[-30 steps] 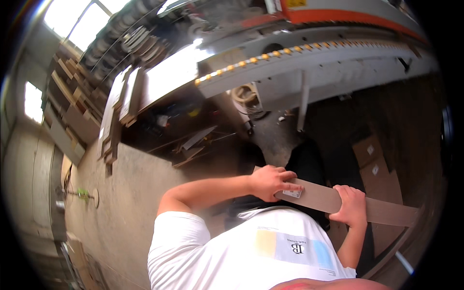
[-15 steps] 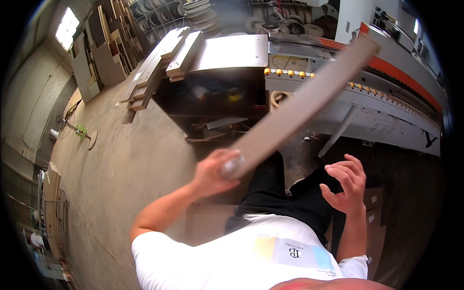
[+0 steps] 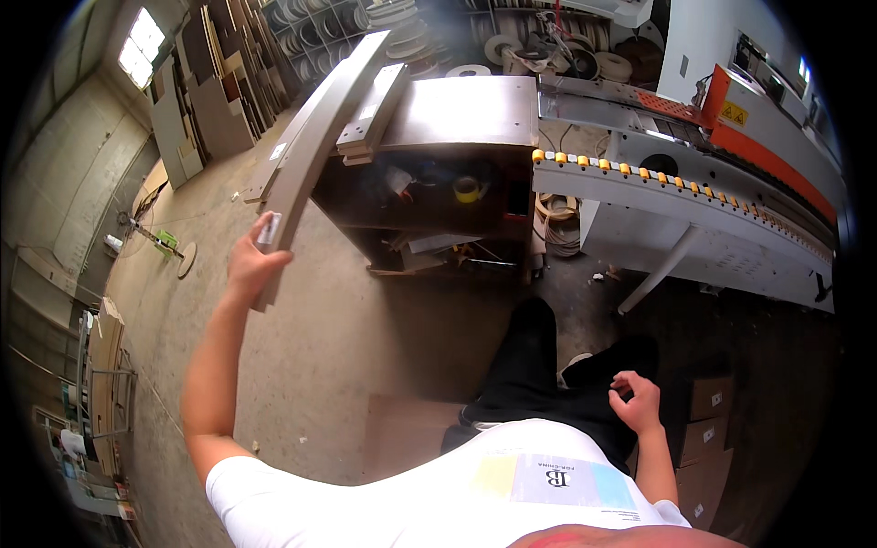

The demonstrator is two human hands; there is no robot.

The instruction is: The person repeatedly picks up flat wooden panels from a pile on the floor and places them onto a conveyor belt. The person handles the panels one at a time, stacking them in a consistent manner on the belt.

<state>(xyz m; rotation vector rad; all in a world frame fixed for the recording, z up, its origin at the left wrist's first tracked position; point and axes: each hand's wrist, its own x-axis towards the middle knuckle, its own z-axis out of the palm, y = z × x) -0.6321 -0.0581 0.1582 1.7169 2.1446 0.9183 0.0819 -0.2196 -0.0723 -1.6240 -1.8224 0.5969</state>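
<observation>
My left hand is closed round the near end of a long, narrow grey-brown board, by a white label. The board slants up and away over a pile of similar boards at the left end of the cabinet; whether it rests on them I cannot tell. A shorter stack of strips lies just right of it on the cabinet top. Close to my thigh, my right hand hangs with nothing in it, its fingers loosely curled and the thumb apart.
Tape and scraps fill the open cabinet shelves. A machine with yellow rollers extends to the right. Panels lean at the far left, before racks of edging rolls. Cardboard boxes stand by my right arm.
My left hand has swung the board left and away, from across the machine to over the pile. My right hand has dropped lower, and its fingers have curled in.
</observation>
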